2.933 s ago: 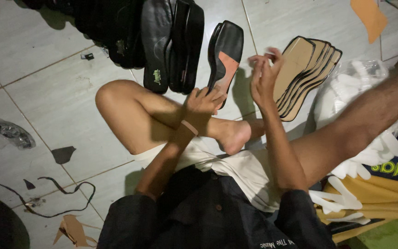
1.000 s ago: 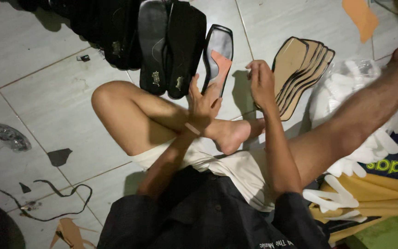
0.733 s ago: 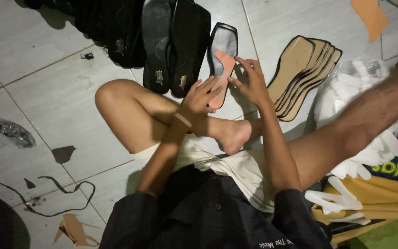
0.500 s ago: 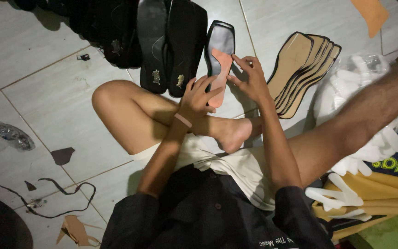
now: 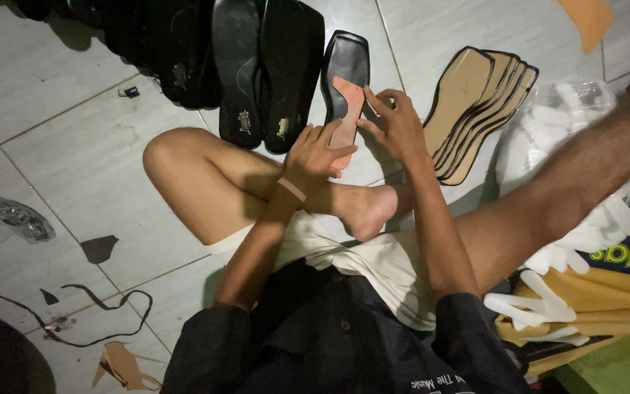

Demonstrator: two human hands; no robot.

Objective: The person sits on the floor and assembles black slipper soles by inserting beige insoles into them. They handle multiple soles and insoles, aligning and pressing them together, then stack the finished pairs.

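**Two hands fitting an insole piece on a black sole**

Two hands are meeting over one black square-toed sole [image 5: 345, 69] lying on the tiled floor [image 5: 52, 124], right of the black platform soles [image 5: 267, 69]. The left hand [image 5: 316, 155] is pinching the near end of the salmon-pink insole piece [image 5: 345, 109], apparently steadying it. The right hand [image 5: 395, 125] is pressing its edge with curled fingertips. Tan insoles [image 5: 479, 109] are lying fanned at right, within reach.
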